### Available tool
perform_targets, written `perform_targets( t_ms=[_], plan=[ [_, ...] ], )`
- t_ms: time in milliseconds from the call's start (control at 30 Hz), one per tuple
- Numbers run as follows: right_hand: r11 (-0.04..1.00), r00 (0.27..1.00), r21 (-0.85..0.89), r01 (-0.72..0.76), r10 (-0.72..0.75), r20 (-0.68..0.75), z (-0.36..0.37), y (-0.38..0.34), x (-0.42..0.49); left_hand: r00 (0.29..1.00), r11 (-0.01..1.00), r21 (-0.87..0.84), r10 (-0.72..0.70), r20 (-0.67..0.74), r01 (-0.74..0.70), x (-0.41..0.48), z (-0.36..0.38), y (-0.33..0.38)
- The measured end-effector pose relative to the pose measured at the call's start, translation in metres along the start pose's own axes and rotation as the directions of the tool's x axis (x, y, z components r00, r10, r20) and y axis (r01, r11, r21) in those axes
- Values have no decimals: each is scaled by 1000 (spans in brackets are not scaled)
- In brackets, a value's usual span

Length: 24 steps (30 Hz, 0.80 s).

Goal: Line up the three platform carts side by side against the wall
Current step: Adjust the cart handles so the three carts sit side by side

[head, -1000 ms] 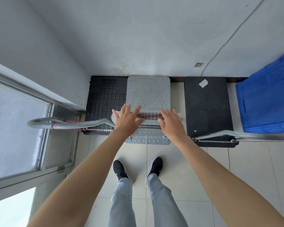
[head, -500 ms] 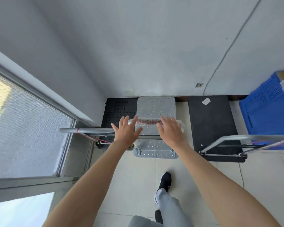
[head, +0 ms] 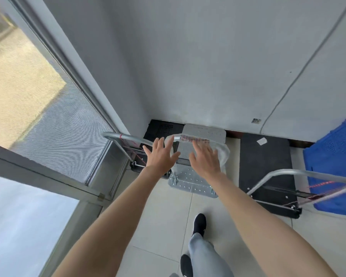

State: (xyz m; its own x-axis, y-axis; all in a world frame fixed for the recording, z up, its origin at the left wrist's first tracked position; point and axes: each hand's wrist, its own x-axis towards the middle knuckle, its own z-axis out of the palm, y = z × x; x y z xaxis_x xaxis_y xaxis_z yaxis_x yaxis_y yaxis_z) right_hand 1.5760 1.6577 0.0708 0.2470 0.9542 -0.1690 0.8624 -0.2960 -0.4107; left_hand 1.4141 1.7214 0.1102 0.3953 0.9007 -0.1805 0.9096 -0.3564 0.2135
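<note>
Left hand (head: 160,157) and right hand (head: 205,161) drew back off silver cart handle (head: 190,140).

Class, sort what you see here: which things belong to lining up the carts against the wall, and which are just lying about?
Belong to the job:
silver cart
left black cart
right black cart
wall
left hand, open
right hand, open

Just lying about:
blue crate
window
wall cable

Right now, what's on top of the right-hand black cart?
A small white slip lies on the black cart, near the wall. Its handle crosses the near end, covering strips of the deck.
</note>
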Motion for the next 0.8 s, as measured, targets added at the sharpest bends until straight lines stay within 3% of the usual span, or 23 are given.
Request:
perform_targets(
  t_ms=[333, 567, 800],
  plan=[
    [994, 992, -13, -112, 111, -62, -61, 133, -52, 995, 996, -32, 90, 51, -88, -2, 26, 131],
    [962, 962, -8, -272, 271, -44, -107, 306, -71, 973, 977, 27, 206, 106, -210, 38, 69, 312],
    [951, 950, 2, -310, 310, 42, -130, 451, -71, 951, 979, 2, 198, 237, -204, 62, 154, 460]
  ],
)
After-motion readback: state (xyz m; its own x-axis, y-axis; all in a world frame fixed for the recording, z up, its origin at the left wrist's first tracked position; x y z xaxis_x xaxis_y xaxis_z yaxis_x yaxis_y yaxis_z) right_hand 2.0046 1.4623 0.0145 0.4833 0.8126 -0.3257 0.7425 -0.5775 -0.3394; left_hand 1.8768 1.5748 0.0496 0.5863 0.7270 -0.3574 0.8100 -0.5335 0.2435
